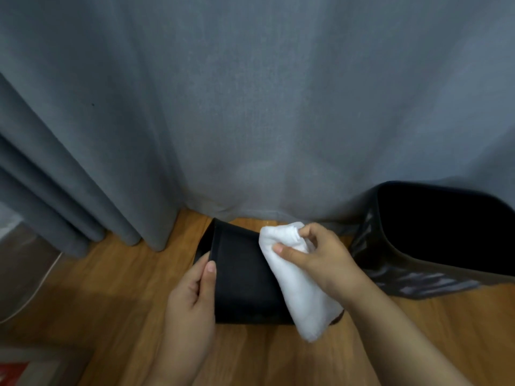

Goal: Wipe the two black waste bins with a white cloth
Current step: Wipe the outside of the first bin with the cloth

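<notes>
A small black waste bin [242, 277] lies tipped on its side over the wooden floor, low in the middle of the view. My left hand [192, 296] grips its left side, thumb on the upper face near the rim. My right hand [320, 257] pinches a bunched white cloth [301, 288] that lies against the bin's right side and hangs down past its lower edge. A second, larger black bin [434, 240] with a ribbed wall stands upright at the right, its mouth open and dark inside.
Grey curtains [250, 107] hang just behind both bins and fill most of the view. Wooden floor [117, 296] spreads to the left and front. A red and white object [16, 369] sits at the bottom left corner.
</notes>
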A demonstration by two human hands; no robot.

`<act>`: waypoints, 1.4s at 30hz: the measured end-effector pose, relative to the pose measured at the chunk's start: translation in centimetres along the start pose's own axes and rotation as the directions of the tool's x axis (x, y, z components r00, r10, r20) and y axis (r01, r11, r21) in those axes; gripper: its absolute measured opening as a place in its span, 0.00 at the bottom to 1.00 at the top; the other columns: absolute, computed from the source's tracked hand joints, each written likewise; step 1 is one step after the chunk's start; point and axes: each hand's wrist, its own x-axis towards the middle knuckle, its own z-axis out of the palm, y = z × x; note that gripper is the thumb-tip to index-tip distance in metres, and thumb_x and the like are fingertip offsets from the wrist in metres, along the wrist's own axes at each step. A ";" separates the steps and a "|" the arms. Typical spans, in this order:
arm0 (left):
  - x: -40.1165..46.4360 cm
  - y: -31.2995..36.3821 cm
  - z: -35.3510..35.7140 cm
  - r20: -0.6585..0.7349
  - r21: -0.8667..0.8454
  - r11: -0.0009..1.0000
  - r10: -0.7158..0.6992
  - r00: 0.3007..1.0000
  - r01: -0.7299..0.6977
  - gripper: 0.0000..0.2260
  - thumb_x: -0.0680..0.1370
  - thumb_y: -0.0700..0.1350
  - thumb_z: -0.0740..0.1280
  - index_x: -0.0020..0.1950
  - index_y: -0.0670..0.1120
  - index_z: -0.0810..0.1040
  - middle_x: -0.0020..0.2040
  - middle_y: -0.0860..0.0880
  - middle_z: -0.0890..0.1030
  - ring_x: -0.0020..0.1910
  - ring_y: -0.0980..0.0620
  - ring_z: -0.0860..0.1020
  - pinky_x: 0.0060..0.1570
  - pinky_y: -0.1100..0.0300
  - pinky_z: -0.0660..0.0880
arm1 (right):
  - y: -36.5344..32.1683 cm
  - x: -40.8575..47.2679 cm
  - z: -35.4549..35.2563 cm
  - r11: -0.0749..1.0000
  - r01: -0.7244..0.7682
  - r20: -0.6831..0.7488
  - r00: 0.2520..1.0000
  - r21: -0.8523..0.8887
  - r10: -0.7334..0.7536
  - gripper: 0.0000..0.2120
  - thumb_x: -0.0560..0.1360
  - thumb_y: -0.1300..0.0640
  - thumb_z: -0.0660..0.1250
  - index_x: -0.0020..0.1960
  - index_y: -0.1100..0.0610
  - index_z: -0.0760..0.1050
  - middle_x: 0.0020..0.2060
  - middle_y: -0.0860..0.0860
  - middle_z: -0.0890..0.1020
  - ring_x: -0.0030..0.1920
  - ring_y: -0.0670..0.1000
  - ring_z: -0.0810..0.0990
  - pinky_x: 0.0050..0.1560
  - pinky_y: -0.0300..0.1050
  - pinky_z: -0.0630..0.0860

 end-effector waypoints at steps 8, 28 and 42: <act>0.1 -0.7 0.2 0.028 0.013 1.000 0.014 1.000 -0.014 0.13 0.82 0.47 0.58 0.61 0.57 0.79 0.53 0.65 0.83 0.55 0.69 0.78 0.48 0.78 0.73 | -0.8 -1.6 -0.7 0.983 -0.053 -0.046 0.997 0.176 0.062 0.24 0.65 0.50 0.78 0.57 0.48 0.72 0.53 0.43 0.78 0.46 0.38 0.75 0.39 0.27 0.68; -0.5 -0.3 0.2 -0.088 0.003 1.000 0.015 0.996 -0.015 0.14 0.82 0.42 0.60 0.53 0.62 0.78 0.47 0.75 0.80 0.53 0.76 0.76 0.47 0.82 0.69 | 0.9 -1.1 4.7 0.827 -0.009 -0.482 0.817 -0.561 -0.317 0.32 0.59 0.52 0.78 0.59 0.56 0.69 0.41 0.58 0.77 0.35 0.61 0.78 0.28 0.49 0.74; 0.6 -0.8 0.0 -0.104 -0.015 0.996 -0.086 0.991 0.085 0.14 0.83 0.44 0.59 0.49 0.58 0.82 0.45 0.64 0.85 0.51 0.64 0.81 0.53 0.66 0.77 | -3.5 -5.3 6.4 0.864 0.198 -0.401 0.823 -0.463 -0.403 0.27 0.64 0.48 0.72 0.60 0.51 0.68 0.44 0.51 0.78 0.38 0.52 0.79 0.32 0.43 0.76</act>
